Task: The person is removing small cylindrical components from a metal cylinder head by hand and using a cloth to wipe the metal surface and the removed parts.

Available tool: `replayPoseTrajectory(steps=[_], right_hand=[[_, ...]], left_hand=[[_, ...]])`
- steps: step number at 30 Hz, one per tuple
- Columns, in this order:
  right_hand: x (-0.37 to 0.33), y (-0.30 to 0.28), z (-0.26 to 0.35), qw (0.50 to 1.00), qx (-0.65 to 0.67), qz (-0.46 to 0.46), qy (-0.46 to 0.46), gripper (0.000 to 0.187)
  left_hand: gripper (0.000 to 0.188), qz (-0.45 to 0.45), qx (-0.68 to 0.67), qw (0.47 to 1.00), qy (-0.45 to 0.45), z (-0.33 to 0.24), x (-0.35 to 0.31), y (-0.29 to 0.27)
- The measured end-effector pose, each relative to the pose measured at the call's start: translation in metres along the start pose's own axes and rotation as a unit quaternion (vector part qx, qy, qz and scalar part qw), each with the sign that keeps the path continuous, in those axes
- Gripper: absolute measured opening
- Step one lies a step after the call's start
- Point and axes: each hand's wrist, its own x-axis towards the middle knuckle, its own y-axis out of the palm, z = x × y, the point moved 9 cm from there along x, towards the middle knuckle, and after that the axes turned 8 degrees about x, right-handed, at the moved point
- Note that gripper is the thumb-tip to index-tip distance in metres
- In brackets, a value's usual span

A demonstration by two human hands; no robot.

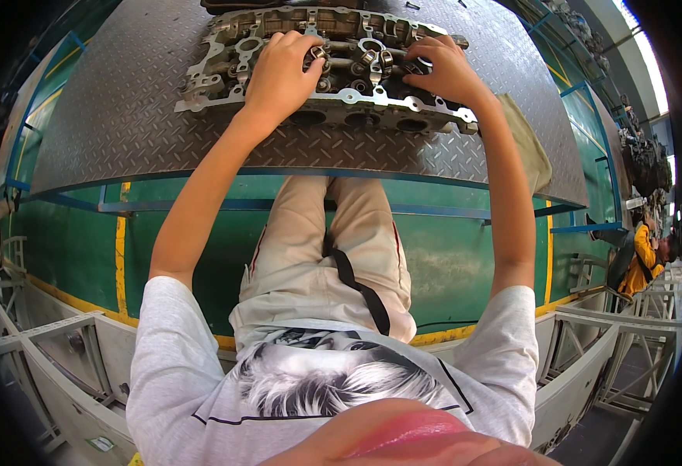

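Left hand (282,74) and right hand (451,76) at work on a metal casting (350,96)

The casting, a long engine cylinder head by its look, lies directly beneath both hands. Its surface is dull grey and intricate, with scalloped edges, bolt holes and rounded hollows; a row of dark round openings runs along the side nearer the body, just below the grip. The left hand has its thumb and fingers curled round a small shiny curved metal piece (317,53). The right hand arches over the other end, fingertips down among the metal parts; whether it grasps one there I cannot tell, since the fingers cover the spot. Between the two hands stand bright arched caps (371,60), smooth and rounded against the rougher cast body.

Under the casting spreads a dark steel tabletop (123,101) with a raised tread pattern. To the right of the right hand, past the forearm, a soft olive cloth (529,147) lies draped near the tabletop's near edge.
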Motion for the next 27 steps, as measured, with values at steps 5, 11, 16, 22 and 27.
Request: replayPoseTrajectory(steps=[5, 11, 16, 22, 27], right_hand=[[-0.004, 0.004, -0.005, 0.999, 0.033, -0.011, -0.006, 0.033], [0.001, 0.003, 0.004, 0.997, 0.049, -0.034, -0.04, 0.028], [0.001, -0.001, -0.001, 0.993, 0.114, -0.027, -0.003, 0.024], [-0.003, -0.009, -0.024, 0.981, 0.166, -0.059, 0.081, 0.023], [-0.003, -0.019, -0.023, 0.987, 0.093, -0.131, 0.016, 0.026]], left_hand=[[0.024, 0.001, 0.005, 1.0, -0.002, -0.001, -0.001, -0.001], [0.024, 0.006, 0.01, 1.0, -0.011, 0.0, -0.002, -0.001], [0.026, -0.005, 0.03, 1.0, 0.005, -0.001, -0.002, -0.001], [0.026, -0.008, 0.015, 1.0, -0.001, 0.001, -0.003, 0.0], [0.026, -0.002, 0.008, 1.0, 0.002, 0.002, -0.003, 0.0]])
